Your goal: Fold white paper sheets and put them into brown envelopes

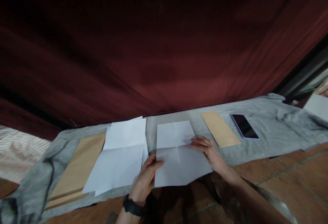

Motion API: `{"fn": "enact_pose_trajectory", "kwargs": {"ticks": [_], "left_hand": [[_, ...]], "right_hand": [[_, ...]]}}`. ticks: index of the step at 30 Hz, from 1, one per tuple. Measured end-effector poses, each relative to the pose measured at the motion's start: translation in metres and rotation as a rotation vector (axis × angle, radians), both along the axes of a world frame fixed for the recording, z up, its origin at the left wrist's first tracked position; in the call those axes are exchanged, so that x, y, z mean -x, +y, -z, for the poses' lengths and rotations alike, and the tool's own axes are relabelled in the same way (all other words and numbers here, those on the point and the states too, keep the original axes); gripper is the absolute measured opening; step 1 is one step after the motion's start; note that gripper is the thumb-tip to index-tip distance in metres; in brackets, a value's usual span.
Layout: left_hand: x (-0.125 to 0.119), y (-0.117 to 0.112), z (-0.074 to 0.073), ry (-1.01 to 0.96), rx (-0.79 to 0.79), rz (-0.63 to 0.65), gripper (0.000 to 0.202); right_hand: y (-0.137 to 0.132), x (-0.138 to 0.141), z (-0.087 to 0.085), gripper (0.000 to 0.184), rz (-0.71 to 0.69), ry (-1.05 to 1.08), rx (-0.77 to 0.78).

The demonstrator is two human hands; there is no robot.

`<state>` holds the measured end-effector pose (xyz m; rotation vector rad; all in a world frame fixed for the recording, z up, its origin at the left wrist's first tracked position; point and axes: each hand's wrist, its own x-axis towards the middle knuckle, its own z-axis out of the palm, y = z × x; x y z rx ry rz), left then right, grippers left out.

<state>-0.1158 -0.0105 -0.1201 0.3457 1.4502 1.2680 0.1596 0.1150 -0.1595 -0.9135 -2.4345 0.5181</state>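
Observation:
A creased sheet of white paper (176, 162) lies in front of me, its near edge reaching past the edge of the grey cloth. My left hand (146, 176), with a black band on the wrist, grips its left edge between thumb and fingers. My right hand (208, 150) rests on the right side of the sheet with its fingers stretched out flat. Left of it is a stack of white sheets (123, 162), the top one creased across the middle. To the right lies a brown envelope (220, 129).
Larger brown envelopes (79, 162) lie at the far left, partly under the white stack. A phone with a purple edge (244, 127) lies at the right on the grey cloth (276, 128). A dark red curtain (164, 63) hangs behind. Brown floor tiles (294, 176) show in front.

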Motion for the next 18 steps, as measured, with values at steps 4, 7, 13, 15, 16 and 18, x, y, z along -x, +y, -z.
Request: {"fn": "enact_pose_trajectory", "kwargs": {"ticks": [4,7,13,15,16,18], "left_hand": [[0.007,-0.014,0.001,0.159,-0.021,0.281,0.054],[0.016,-0.019,0.003,0.627,0.041,0.311,0.036],[-0.016,0.015,0.007,1.327,-0.353,0.341,0.040],[-0.036,0.033,0.010,1.338,-0.448,0.514,0.045],[-0.043,0.041,0.012,1.326,-0.461,0.583,0.047],[-0.050,0.053,0.019,1.263,-0.438,0.648,0.049]], "right_hand": [[-0.009,-0.004,0.001,0.037,-0.166,-0.112,0.039],[-0.015,-0.007,0.005,0.043,-0.206,-0.159,0.043],[-0.021,-0.011,0.008,0.060,-0.233,-0.241,-0.031],[-0.018,-0.012,0.008,0.059,-0.235,-0.266,-0.061],[-0.015,-0.013,0.008,0.059,-0.229,-0.273,-0.073],[-0.010,-0.014,0.007,0.058,-0.214,-0.272,-0.086]]}}
